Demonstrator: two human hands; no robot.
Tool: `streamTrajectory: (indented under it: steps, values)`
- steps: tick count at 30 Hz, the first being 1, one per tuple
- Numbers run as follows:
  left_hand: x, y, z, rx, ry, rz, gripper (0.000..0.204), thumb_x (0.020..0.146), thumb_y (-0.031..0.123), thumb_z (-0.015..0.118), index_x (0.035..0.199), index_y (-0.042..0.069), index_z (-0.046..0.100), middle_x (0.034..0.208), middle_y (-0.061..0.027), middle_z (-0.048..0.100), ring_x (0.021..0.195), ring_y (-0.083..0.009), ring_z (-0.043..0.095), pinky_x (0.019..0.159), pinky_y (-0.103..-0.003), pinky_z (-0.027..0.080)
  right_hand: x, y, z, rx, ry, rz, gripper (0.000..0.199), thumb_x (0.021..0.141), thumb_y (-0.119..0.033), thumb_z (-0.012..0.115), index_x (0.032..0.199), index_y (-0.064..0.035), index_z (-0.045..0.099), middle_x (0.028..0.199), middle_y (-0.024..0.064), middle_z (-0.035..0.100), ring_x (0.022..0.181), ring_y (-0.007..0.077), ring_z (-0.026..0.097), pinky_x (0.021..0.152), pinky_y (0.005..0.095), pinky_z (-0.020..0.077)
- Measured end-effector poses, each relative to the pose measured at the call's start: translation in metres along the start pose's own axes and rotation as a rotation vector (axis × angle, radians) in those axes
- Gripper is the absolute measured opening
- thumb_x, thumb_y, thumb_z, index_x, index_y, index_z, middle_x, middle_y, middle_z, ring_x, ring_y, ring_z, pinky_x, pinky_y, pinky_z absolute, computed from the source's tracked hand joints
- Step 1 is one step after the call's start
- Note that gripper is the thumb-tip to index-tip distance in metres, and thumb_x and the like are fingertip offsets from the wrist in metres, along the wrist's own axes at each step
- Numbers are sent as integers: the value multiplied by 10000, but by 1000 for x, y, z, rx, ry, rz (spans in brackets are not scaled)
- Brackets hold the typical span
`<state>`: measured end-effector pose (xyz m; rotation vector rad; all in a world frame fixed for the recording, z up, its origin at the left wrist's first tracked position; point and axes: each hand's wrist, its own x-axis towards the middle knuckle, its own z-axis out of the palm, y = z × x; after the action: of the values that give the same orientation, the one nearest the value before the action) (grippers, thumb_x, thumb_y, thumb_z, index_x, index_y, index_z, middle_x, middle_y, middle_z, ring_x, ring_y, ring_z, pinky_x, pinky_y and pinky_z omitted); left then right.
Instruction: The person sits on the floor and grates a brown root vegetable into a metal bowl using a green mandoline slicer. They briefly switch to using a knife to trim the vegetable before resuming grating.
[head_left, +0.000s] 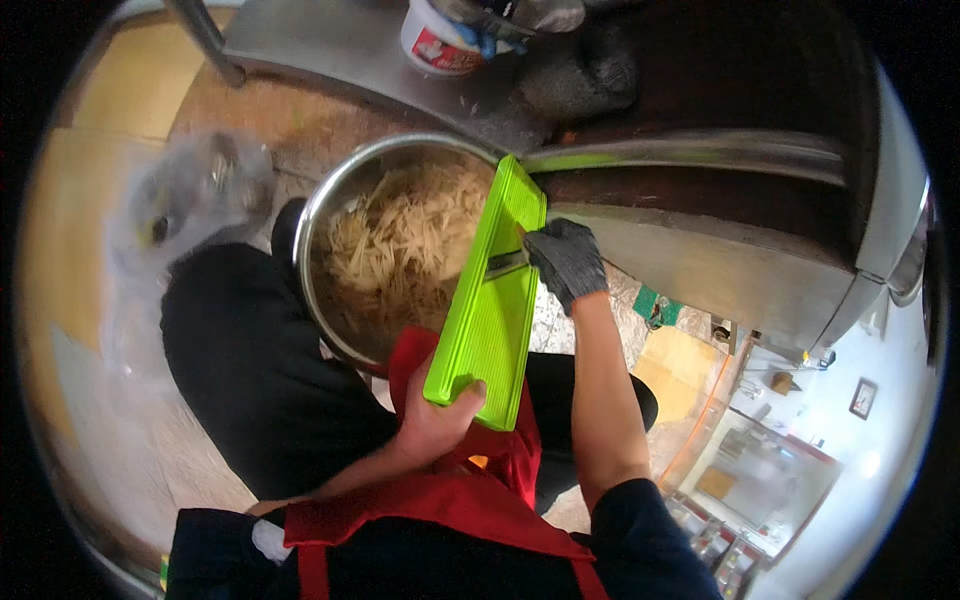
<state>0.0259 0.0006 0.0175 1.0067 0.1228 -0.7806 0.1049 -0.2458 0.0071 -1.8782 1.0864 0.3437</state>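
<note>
Two hands, left hand [437, 420], gloved right hand [567, 262], one green slicer [488, 300], one steel bowl [330, 200]

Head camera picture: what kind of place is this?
Probably a working kitchen. A green slicer leans over a big metal bowl of shredded strips, beside a steel counter, and the person wears a red apron.

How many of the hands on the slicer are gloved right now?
1. The right hand wears a dark glove and presses on the middle of the green slicer over the steel bowl. The left hand, bare, grips the slicer's near end.
</note>
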Motion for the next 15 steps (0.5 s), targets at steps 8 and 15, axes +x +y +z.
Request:
streamTrajectory:
  steps: [8, 15]
  values:
    - [-6, -7, -7, -81, 33, -72, 246, 856, -15, 573, 1097, 1, 524, 876, -3, 556, 770, -80, 536, 676, -250, 457, -92, 25, 24, -582, 131, -338, 361, 864, -355, 640, 796, -1, 631, 680, 161, 639, 683, 291, 651, 664, 380, 512]
    - [1, 0, 3, -70, 4, -20, 235, 861, 27, 598, 1091, 7, 555, 942, -22, 595, 828, -101, 572, 706, -268, 480, 57, 15, -1, -778, -62, -267, 381, 838, -337, 580, 812, 35, 660, 788, 236, 652, 721, 356, 626, 687, 450, 477]
